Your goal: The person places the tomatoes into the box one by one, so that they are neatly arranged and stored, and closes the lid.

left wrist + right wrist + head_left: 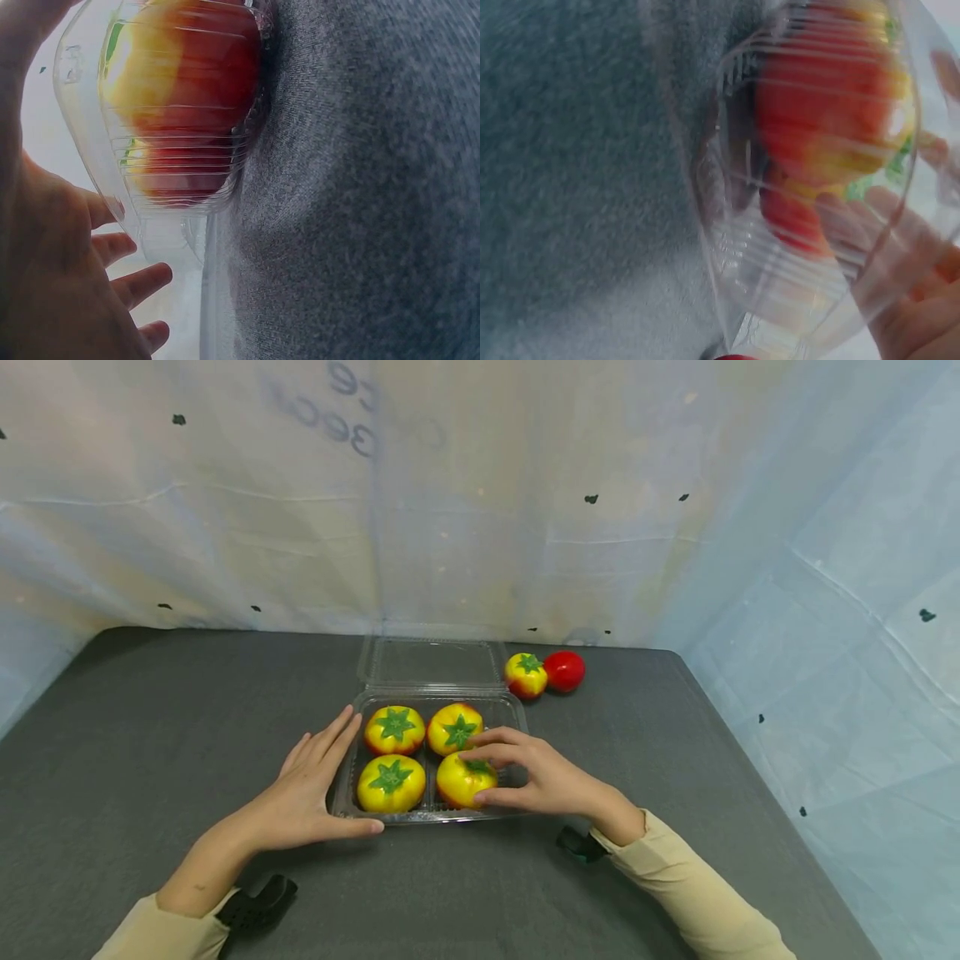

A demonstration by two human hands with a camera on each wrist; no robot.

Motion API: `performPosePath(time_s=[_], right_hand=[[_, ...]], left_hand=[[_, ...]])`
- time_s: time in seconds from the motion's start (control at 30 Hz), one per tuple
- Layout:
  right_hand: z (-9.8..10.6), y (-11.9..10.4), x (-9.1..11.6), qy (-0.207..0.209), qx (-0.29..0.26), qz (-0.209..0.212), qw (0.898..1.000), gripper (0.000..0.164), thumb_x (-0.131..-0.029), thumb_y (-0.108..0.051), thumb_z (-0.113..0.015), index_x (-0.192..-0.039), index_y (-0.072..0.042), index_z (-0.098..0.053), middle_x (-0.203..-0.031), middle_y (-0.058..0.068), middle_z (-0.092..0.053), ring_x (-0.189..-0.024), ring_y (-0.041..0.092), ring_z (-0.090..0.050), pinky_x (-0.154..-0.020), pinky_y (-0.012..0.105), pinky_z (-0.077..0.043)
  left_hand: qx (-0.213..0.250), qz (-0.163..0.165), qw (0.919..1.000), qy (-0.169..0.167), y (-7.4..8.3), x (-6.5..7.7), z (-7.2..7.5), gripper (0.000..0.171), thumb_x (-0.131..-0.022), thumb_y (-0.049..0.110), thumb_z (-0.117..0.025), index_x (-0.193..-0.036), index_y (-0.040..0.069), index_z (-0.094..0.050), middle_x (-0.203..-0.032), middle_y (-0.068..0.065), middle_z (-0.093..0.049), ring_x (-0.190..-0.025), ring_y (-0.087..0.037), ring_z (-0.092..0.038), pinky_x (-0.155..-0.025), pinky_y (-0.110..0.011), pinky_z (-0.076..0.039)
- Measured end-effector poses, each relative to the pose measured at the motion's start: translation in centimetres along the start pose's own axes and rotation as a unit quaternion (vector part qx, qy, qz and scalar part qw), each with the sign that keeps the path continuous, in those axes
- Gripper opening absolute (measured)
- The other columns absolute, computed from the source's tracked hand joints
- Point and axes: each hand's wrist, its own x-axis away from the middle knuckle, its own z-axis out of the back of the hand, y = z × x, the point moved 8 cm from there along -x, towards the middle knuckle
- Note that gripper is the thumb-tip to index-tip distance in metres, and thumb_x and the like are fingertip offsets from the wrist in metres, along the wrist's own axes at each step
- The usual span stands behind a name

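A clear plastic clamshell box (431, 817) lies open on the dark table, holding two rows of two yellow-and-red tomato-like fruits with green star-shaped tops. My right hand (543, 774) reaches over the box's right side, its fingers and thumb curved round the front right fruit (459, 781). Behind that one sits the back right fruit (452, 727). On the left are the back left fruit (386, 739) and the front left fruit (392, 785). Along the box's left edge my left hand (303, 797) is spread, with thumb at the front corner and fingers extended along the side.
The box's transparent lid (435, 662) is folded back toward the rear wall. Just right of it, another yellow-and-red fruit (525, 677) lies beside a red fruit (565, 671). Pale sheeting (480, 527) hangs behind the table (187, 718) and along its sides.
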Motion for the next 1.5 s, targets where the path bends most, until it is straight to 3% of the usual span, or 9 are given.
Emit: performPosePath(time_s=[0.27, 0.4, 0.57, 0.83, 1.17, 1.5], right_hand=[[1.4, 0.4, 0.9, 0.05, 0.001, 0.0, 0.999, 0.046, -0.085, -0.018, -0.074, -0.128, -0.008, -0.061, -0.135, 0.014, -0.053, -0.107, 0.022, -0.06, -0.084, 0.039, -0.055], [2.5, 0.7, 1.5, 0.092, 0.009, -0.013, 0.996, 0.045, -0.084, -0.014, -0.074, -0.127, -0.009, -0.062, -0.135, 0.012, -0.053, -0.115, 0.021, -0.056, -0.085, 0.039, -0.054], [3.9, 1.7, 2.0, 0.148, 0.029, -0.03, 0.988, 0.041, -0.085, -0.011, -0.073, -0.125, -0.009, -0.063, -0.134, 0.009, -0.054, -0.114, 0.02, -0.057, -0.085, 0.036, -0.055], [5.7, 4.0, 2.2, 0.214, 0.061, -0.063, 0.973, 0.035, -0.087, -0.009, -0.07, -0.122, -0.005, -0.064, -0.133, 0.014, -0.055, -0.113, 0.023, -0.057, -0.084, 0.041, -0.055], [7.1, 7.4, 1.6, 0.247, 0.091, -0.138, 0.955, 0.036, -0.087, -0.012, -0.07, -0.122, -0.002, -0.064, -0.135, 0.02, -0.052, -0.112, 0.035, -0.056, -0.089, 0.047, -0.052], [7.8, 10.0, 0.6, 0.233, 0.124, -0.196, 0.944, 0.041, -0.089, -0.02, -0.069, -0.127, -0.007, -0.062, -0.14, 0.021, -0.046, -0.123, 0.036, -0.049, -0.1, 0.049, -0.045]], left_hand=[[0.0, -0.001, 1.0, -0.001, -0.1, -0.1, 0.0, 0.124, -0.068, 0.061, -0.077, -0.156, 0.015, -0.002, -0.162, -0.01, 0.005, -0.145, -0.044, -0.005, -0.11, -0.067, -0.001], [0.004, -0.001, 1.0, 0.0, 0.0, -0.1, 0.0, 0.124, -0.068, 0.061, -0.077, -0.156, 0.015, -0.002, -0.162, -0.01, 0.004, -0.145, -0.043, -0.005, -0.11, -0.067, -0.001], [0.011, 0.001, 0.9999, 0.002, 0.0, 0.1, -0.1, 0.124, -0.069, 0.06, -0.078, -0.156, 0.015, -0.002, -0.162, -0.011, 0.005, -0.145, -0.044, -0.005, -0.11, -0.068, 0.0], [0.01, -0.005, 0.9999, 0.002, -0.1, -0.2, -0.2, 0.125, -0.069, 0.06, -0.078, -0.156, 0.016, 0.0, -0.162, -0.01, 0.006, -0.145, -0.045, -0.006, -0.109, -0.068, 0.0], [0.024, -0.013, 0.9996, 0.008, -0.1, -0.2, -0.3, 0.124, -0.069, 0.058, -0.079, -0.156, 0.018, 0.0, -0.162, -0.009, 0.007, -0.145, -0.044, -0.005, -0.109, -0.069, 0.0], [0.027, -0.01, 0.9995, 0.014, -0.2, 0.1, -0.3, 0.125, -0.068, 0.057, -0.08, -0.156, 0.021, 0.001, -0.162, -0.007, 0.008, -0.144, -0.047, -0.006, -0.108, -0.07, 0.0]])
